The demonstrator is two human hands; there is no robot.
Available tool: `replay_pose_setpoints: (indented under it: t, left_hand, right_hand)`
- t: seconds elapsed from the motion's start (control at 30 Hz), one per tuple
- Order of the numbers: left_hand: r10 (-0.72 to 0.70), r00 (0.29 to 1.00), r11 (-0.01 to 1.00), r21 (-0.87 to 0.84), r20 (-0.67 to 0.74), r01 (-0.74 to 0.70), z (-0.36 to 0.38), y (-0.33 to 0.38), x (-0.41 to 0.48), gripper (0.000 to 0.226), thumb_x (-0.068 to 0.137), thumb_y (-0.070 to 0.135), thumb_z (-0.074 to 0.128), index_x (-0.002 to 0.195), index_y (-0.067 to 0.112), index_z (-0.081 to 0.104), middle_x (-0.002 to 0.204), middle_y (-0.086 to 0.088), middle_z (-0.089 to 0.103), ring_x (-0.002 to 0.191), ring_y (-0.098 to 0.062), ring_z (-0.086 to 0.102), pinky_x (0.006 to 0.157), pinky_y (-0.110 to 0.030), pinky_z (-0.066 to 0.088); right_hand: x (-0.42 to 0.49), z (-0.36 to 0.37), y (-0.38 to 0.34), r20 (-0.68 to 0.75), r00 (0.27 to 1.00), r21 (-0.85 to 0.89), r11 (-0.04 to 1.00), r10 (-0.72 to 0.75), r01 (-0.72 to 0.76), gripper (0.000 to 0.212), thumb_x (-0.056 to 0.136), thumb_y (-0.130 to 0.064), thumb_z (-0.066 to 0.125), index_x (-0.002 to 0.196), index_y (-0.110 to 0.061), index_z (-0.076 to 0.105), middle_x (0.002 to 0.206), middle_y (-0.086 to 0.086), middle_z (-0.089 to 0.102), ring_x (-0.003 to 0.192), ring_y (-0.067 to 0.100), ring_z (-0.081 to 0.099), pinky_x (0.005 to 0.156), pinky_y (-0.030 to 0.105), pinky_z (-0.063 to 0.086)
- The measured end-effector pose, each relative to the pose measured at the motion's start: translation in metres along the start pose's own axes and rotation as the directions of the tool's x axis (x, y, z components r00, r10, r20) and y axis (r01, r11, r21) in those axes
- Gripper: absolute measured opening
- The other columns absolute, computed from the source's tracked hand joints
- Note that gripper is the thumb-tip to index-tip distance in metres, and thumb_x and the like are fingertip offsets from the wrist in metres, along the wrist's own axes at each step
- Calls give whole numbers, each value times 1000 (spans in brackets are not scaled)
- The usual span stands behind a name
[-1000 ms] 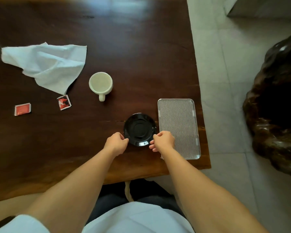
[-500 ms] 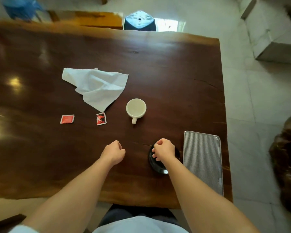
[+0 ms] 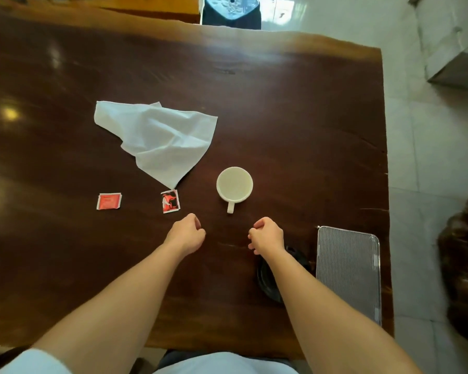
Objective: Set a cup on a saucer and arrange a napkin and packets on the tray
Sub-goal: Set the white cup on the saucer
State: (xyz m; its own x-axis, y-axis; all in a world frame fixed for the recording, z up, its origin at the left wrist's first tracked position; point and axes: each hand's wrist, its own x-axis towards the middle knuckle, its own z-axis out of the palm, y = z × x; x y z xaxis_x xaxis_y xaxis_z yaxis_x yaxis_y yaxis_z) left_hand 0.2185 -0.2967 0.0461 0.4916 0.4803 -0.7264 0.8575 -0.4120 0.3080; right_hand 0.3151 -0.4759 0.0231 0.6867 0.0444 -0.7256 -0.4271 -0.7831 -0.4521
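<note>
A white cup (image 3: 234, 184) stands upright on the dark wooden table (image 3: 281, 103), its handle pointing toward me. The black saucer (image 3: 265, 279) lies near the front edge, mostly hidden under my right forearm. Right of it is the ribbed silver tray (image 3: 347, 271), with nothing on it. A crumpled white napkin (image 3: 160, 139) lies left of the cup. Below the napkin are two red packets, one (image 3: 109, 201) farther left and one (image 3: 170, 201) by the napkin's tip. My left hand (image 3: 185, 233) and right hand (image 3: 266, 234) hover just short of the cup, loosely curled, holding nothing.
The table's right edge runs just past the tray, with pale floor tiles beyond. A dark stool (image 3: 231, 10) stands behind the far edge. A dark carved wooden mass (image 3: 462, 265) sits on the floor at the right.
Both hands have let go of the saucer and moved forward toward the cup. The view has tilted up, showing more of the far table.
</note>
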Motion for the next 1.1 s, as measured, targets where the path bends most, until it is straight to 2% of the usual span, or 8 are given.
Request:
replay_pose_setpoints:
  t: [0.1, 0.3, 0.43, 0.57, 0.67, 0.77, 0.93, 1.1]
  left_hand:
    - [44, 999, 999, -14, 4, -44, -10, 6, 26, 28, 93, 25, 58, 121, 20, 52, 114, -7, 65, 99, -26, 64, 87, -42, 54]
    - [173, 984, 973, -149, -37, -177, -16, 21, 71, 56, 88, 14, 64, 139, 19, 43, 103, -2, 62, 94, -21, 62, 75, -32, 49]
    - [252, 966, 952, -165, -59, -259, -19, 34, 89, 73, 81, 10, 70, 145, 24, 38, 115, -3, 58, 105, -21, 58, 81, -30, 45]
    - [312, 949, 933, -176, -42, -314, -18, 50, 100, 90, 74, 12, 79, 149, 29, 33, 131, -6, 56, 116, -25, 59, 89, -32, 45]
    - [383, 924, 907, -188, -5, -377, -16, 58, 101, 92, 71, 17, 82, 148, 32, 34, 135, -5, 57, 120, -28, 57, 98, -37, 47]
    - [392, 920, 900, -197, -22, -388, -13, 59, 98, 91, 71, 16, 81, 149, 32, 36, 136, -7, 58, 126, -29, 53, 103, -42, 47]
    - [386, 922, 900, -206, -30, -384, 1, 51, 79, 84, 74, 20, 82, 145, 30, 39, 131, -6, 60, 120, -27, 56, 88, -32, 41]
    - [364, 930, 915, -169, -55, -368, 20, 44, 47, 84, 74, 18, 83, 144, 31, 38, 129, -4, 61, 119, -24, 56, 85, -31, 39]
  right_hand:
    - [19, 8, -16, -4, 1000, 4, 1000, 19, -19, 18, 87, -14, 58, 101, -25, 53, 90, 5, 68, 71, 22, 73, 71, 46, 64]
    - [47, 22, -39, -10, 1000, -3, 1000, -25, 24, 51, 86, -13, 63, 131, -27, 44, 91, -3, 64, 81, 21, 70, 76, 46, 62]
    - [59, 25, -52, -54, 994, -65, 993, -97, 93, 65, 79, -9, 67, 135, -28, 39, 100, -7, 60, 93, 19, 63, 81, 43, 58]
    - [66, 28, -61, -57, 983, -70, 982, -177, 173, 73, 76, -8, 70, 135, -30, 35, 108, -6, 51, 97, 17, 53, 77, 39, 53]
    - [66, 28, -65, -58, 984, -28, 986, -167, 165, 74, 77, -13, 75, 135, -32, 33, 107, -7, 52, 96, 15, 55, 77, 38, 54]
    - [58, 28, -61, -40, 991, 22, 992, -124, 125, 76, 74, -12, 74, 135, -31, 33, 110, 0, 59, 98, 22, 63, 81, 47, 59]
    - [41, 28, -47, -21, 992, 43, 992, -121, 122, 68, 77, -17, 73, 133, -29, 36, 112, 3, 61, 99, 23, 62, 83, 48, 59]
    - [18, 17, -22, 26, 986, 35, 986, -163, 162, 63, 78, -22, 72, 132, -26, 39, 115, 3, 61, 98, 22, 59, 83, 43, 56]
